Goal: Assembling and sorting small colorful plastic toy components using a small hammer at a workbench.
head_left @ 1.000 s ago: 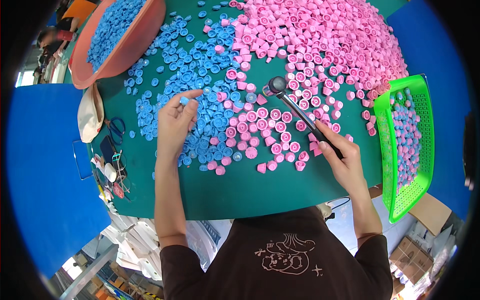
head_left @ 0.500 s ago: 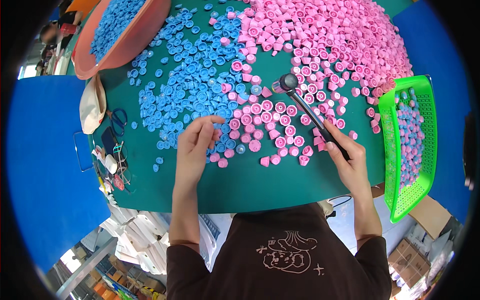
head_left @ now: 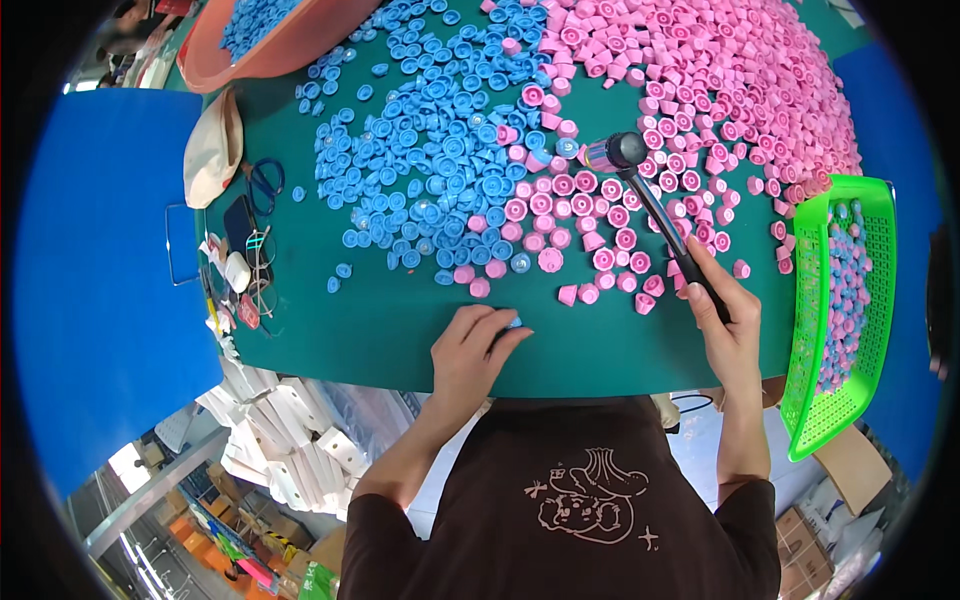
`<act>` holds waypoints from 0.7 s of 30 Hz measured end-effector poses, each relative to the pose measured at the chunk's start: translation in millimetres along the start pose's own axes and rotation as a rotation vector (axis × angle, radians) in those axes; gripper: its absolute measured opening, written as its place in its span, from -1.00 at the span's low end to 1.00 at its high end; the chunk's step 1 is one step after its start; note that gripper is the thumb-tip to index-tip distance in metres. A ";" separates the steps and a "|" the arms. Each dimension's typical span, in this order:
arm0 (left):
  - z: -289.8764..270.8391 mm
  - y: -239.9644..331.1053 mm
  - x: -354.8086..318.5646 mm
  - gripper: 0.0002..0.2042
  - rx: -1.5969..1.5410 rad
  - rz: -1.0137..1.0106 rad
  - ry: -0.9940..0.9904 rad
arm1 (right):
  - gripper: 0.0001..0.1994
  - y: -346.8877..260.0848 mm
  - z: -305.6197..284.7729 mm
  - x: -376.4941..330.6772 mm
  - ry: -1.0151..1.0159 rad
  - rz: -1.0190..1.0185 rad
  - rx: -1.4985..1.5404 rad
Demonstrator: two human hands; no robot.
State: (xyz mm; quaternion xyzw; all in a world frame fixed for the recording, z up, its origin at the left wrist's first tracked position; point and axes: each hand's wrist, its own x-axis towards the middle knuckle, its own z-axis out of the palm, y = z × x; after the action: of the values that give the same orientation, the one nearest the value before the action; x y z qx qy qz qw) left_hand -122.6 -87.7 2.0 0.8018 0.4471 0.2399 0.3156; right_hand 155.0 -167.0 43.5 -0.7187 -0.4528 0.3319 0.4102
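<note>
My right hand [head_left: 733,320] grips the black handle of a small mallet [head_left: 658,215]. The mallet's round black head hangs over the pink pieces, tilted up and left. Close to the table's near edge, my left hand [head_left: 468,358] has its fingers curled round a small blue cap [head_left: 515,322], mostly hidden by them. Ahead of it lie loose blue caps [head_left: 425,165] in a wide spread. Small pink cup-shaped pieces [head_left: 625,238] are scattered to their right, and a dense heap of pink pieces [head_left: 720,75] fills the far right.
A green basket [head_left: 808,330] on the right holds joined blue-and-pink pieces. At the far left stands a salmon-coloured basin [head_left: 270,62] of blue caps. A cloth pouch [head_left: 213,150], blue-handled scissors [head_left: 263,185], a phone [head_left: 238,222] and glasses [head_left: 262,270] lie along the left edge.
My left hand has come down and right from beside the blue caps to the table's near edge, now with a blue cap. The mallet has shifted slightly right in the view.
</note>
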 end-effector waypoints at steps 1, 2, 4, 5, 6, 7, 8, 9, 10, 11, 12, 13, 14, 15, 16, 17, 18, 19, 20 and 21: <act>0.4 -4.7 -1.1 -0.72 0.003 0.093 0.017 | -0.63 -0.1 0.7 -0.4 -0.002 0.000 0.008; -0.9 -5.5 -1.4 -0.72 0.000 0.093 0.019 | -0.63 -0.9 0.5 -1.2 -0.003 -0.001 0.005; -5.3 -4.0 0.5 -0.73 0.013 0.132 -0.061 | -0.63 -3.8 -1.8 -3.6 -0.046 0.073 -0.010; -9.3 -4.0 2.6 -0.73 0.006 0.136 -0.061 | -0.63 -2.2 -1.3 -4.2 -0.041 0.073 -0.016; -14.7 -4.6 5.3 -0.73 -0.017 0.125 -0.126 | -0.60 1.7 0.9 -4.5 -0.018 0.005 -0.014; -19.3 -5.3 7.0 -0.73 -0.041 0.112 -0.189 | -0.58 4.1 2.7 -4.8 0.001 -0.065 -0.013; -22.0 -6.0 9.9 -0.73 -0.050 0.115 -0.185 | -0.58 3.8 2.6 -5.5 0.003 -0.068 -0.023; -23.7 -6.9 14.4 -0.73 -0.059 0.096 -0.199 | -0.58 2.6 2.4 -6.9 -0.003 -0.056 -0.022; -25.2 -7.6 19.2 -0.74 -0.070 0.073 -0.207 | -0.58 0.6 3.8 -7.5 -0.013 -0.049 -0.023; -25.2 -4.9 29.3 -0.74 -0.080 0.074 -0.196 | -0.59 1.3 5.8 -7.4 0.000 -0.078 -0.030; -25.8 -1.4 43.0 -0.74 -0.085 0.072 -0.104 | -0.59 2.7 7.9 -8.3 -0.001 -0.088 -0.024; -23.7 0.1 56.2 -0.75 -0.093 0.068 -0.013 | -0.59 1.3 7.8 -10.0 -0.003 -0.097 -0.020; -20.3 -0.8 67.1 -0.75 -0.093 0.056 0.002 | -0.60 -6.1 6.4 -10.1 -0.060 -0.008 -0.014; -15.6 -1.5 79.0 -0.76 -0.071 0.075 0.041 | -0.60 -5.8 6.7 -9.6 -0.078 -0.016 -0.019; -10.7 -3.3 89.4 -0.77 -0.051 0.105 0.076 | -0.60 -2.2 8.0 -10.4 -0.097 -0.016 -0.038; -8.1 -6.8 97.4 -0.77 -0.055 0.105 0.083 | -0.60 -2.4 9.1 -11.6 -0.112 -0.013 -0.057; -5.0 -11.1 103.7 -0.77 0.018 0.163 0.093 | -0.60 -6.1 8.4 -12.3 -0.132 0.011 -0.072; -2.4 -13.7 107.4 -0.77 0.091 0.221 0.097 | -0.60 -6.9 8.9 -12.9 -0.130 0.012 -0.075; -1.4 -14.5 109.1 -0.77 0.089 0.223 0.096 | -0.60 -7.3 9.6 -13.3 -0.136 0.023 -0.062; -0.8 -15.3 110.4 -0.76 0.101 0.215 0.081 | -0.60 -7.3 10.4 -13.3 -0.142 0.035 -0.046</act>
State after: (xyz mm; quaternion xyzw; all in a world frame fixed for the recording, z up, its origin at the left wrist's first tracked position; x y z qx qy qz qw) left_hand -78.2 14.5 2.8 0.8497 0.3822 0.2818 0.2292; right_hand 138.4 -174.5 46.8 -0.7105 -0.4757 0.3786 0.3544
